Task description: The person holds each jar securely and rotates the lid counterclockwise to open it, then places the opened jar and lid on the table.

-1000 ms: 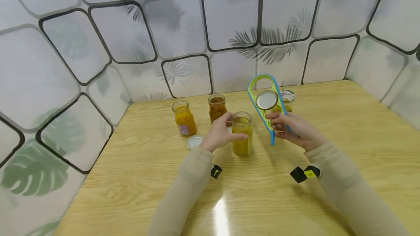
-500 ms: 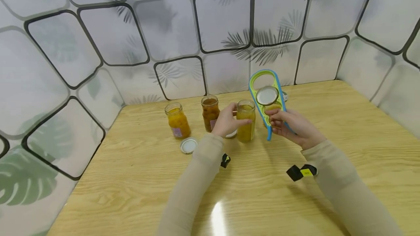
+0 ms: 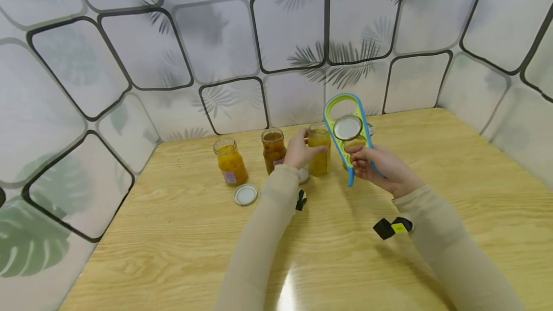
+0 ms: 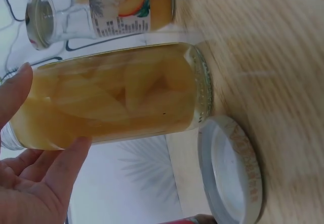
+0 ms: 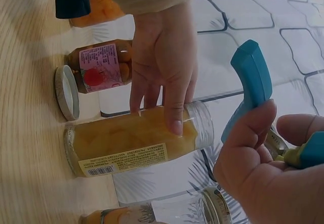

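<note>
My left hand [image 3: 300, 151] grips a lidless glass jar of pale yellow fruit pieces [image 3: 318, 155] near its top, thumb on one side and fingers on the other. The jar is upright at the table top; whether its base touches the wood I cannot tell. In my right hand [image 3: 384, 169] is a blue and green jar opener [image 5: 253, 72], raised beside the jar. A round silver lid [image 3: 347, 127] sits against the opener's frame. Under the left wrist a white-lined lid [image 4: 228, 171] lies on the table, partly hidden in the head view.
Two open jars stand to the left, one of orange fruit [image 3: 231, 164] and one of brown fruit [image 3: 273, 150]. Before them lies another lid [image 3: 245, 195]. A lidded jar with a peach label [image 4: 121, 8] stands behind the opener. Patterned wall panels [image 3: 224, 42] border the wooden table [image 3: 181, 244].
My left hand has carried the yellow fruit jar back, away from me, beside the brown fruit jar. The right hand still holds the opener at nearly the same spot.
</note>
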A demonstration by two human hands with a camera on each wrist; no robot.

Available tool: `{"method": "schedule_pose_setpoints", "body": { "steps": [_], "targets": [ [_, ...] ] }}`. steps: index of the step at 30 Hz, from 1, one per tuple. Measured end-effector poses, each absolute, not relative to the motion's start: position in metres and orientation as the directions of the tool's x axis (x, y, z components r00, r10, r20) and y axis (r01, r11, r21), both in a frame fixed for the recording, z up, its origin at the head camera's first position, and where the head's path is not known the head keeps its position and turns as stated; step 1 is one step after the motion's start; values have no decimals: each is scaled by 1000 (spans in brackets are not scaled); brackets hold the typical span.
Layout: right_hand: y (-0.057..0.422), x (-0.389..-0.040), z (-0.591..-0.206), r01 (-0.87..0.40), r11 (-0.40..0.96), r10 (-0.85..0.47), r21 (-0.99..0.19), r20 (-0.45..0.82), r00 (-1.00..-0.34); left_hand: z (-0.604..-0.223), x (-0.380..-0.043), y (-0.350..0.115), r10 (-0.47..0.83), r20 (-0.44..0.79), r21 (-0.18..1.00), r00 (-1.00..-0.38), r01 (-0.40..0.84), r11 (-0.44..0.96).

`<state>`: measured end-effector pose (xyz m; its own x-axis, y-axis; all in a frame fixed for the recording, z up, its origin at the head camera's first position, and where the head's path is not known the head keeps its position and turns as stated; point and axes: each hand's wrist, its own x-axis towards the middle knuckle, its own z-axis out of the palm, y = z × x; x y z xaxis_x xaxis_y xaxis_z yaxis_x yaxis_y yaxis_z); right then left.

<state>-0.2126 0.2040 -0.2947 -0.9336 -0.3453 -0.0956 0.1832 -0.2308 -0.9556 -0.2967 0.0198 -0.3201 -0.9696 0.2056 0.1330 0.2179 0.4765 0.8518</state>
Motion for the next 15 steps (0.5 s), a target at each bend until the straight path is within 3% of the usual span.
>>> {"method": "schedule_pose_setpoints", "body": {
  "steps": [15],
  "targets": [
    [207, -212, -293, 184, -246, -342, -952, -92, -935, -319, -300, 12, 234, 116, 839, -965, 221, 497]
  ]
}}
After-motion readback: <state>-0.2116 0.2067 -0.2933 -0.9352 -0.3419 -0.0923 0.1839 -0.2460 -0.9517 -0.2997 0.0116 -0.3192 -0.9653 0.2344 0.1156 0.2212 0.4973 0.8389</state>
